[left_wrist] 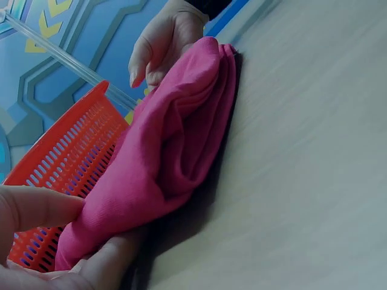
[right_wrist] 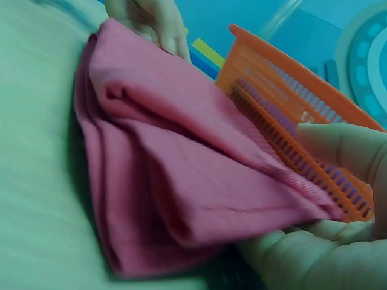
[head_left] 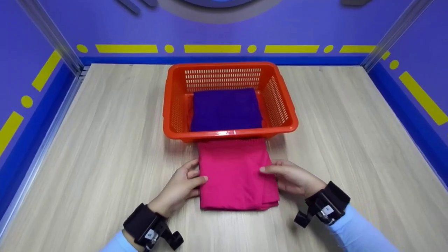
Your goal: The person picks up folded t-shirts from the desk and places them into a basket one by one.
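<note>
A folded pink cloth point(head_left: 232, 175) lies on the table against the front of an orange basket point(head_left: 224, 134). At its left edge, my left hand point(head_left: 182, 185) pinches the cloth, thumb on top and fingers beneath. On the opposite side is my right hand point(head_left: 294, 176), with fingers at the underside of the cloth's edge. In the right wrist view its thumb point(right_wrist: 344, 145) stands apart above the fabric. Loose layered folds of the pink cloth point(left_wrist: 193, 133) show at its near edge in the left wrist view. Inside the basket lies a folded purple cloth point(head_left: 225, 110).
The basket's slotted walls stand right behind the pink cloth. A wooden-look table point(head_left: 115, 140) extends to both sides. Blue panels point(head_left: 224, 33) with yellow markings enclose it at the back and sides. Something red shows under the purple cloth.
</note>
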### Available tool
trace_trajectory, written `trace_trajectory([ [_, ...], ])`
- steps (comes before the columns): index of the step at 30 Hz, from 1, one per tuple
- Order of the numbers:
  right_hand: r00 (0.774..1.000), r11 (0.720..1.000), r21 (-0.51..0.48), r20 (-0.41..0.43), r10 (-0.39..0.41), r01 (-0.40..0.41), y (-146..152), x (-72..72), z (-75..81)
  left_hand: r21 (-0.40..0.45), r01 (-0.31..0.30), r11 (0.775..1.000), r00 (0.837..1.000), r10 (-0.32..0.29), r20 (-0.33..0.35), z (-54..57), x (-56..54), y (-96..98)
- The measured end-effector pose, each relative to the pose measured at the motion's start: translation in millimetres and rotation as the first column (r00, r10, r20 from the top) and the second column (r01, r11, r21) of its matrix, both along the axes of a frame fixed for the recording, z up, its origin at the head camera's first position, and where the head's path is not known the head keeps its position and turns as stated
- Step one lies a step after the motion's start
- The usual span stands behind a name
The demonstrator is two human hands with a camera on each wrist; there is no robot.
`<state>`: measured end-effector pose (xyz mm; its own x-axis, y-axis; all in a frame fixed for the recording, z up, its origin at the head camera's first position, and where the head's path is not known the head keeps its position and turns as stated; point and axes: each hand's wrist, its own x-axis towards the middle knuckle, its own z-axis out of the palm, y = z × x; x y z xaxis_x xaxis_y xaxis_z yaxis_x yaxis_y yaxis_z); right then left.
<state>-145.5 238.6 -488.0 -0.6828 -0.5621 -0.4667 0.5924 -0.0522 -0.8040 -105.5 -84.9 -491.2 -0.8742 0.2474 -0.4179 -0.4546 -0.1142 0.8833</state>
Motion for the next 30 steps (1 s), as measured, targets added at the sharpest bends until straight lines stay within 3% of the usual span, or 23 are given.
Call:
trace_trajectory([
  [7,0.997,0.998,0.035,0.061,-0.057,0.054,-17,3.0,-7.6,0.039,0.021,0.999,1.0,-0.022,0.015,-3.7,-3.4,7.4],
  [16,0.996,0.999,0.017,0.071,-0.051,0.05,-20,3.0,-10.0,-0.003,-0.001,1.0,1.0,0.001,0.004,-4.5,-3.4,11.8],
  [25,0.999,0.999,0.021,0.041,-0.026,0.025,-15,3.4,-4.6,0.009,0.032,0.999,0.999,-0.032,0.007,1.8,1.3,11.0],
  [30,1.0,1.0,0.004,0.008,0.012,-0.012,-13,8.1,7.6,0.037,0.042,0.998,0.999,-0.042,-0.007,11.4,7.2,6.2],
])
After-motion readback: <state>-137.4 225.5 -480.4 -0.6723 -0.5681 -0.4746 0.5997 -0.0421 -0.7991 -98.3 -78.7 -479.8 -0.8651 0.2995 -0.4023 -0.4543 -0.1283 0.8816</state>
